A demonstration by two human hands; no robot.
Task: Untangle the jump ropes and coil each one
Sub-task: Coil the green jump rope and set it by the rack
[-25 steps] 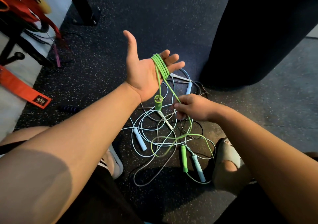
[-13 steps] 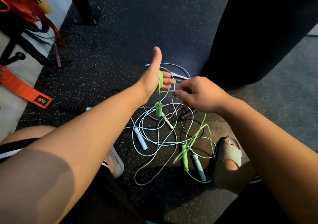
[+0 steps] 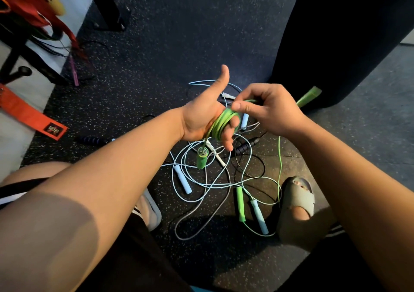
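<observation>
1. Rising since half a second ago, the right hand (image 3: 268, 110) is now pinching the green rope (image 3: 249, 100) above the left hand (image 3: 199, 121); a blurred green handle (image 3: 310, 95) is newly showing beyond it, pointing up-right.
2. Coil (image 3: 221, 123) is lying slantwise across the left fingers (image 3: 228, 139), its hanging handle (image 3: 201, 160) pointing down at the floor (image 3: 156, 45).
3. Left fingers are staying straight inside the coil, thumb raised; other ropes (image 3: 201, 186) are lying tangled below.

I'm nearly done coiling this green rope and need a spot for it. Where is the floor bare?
Bare speckled floor lies beyond the rope tangle, between the black post base and the large black object. More grey floor lies at the far right, beside that object. The tangle itself is crowded.
</observation>
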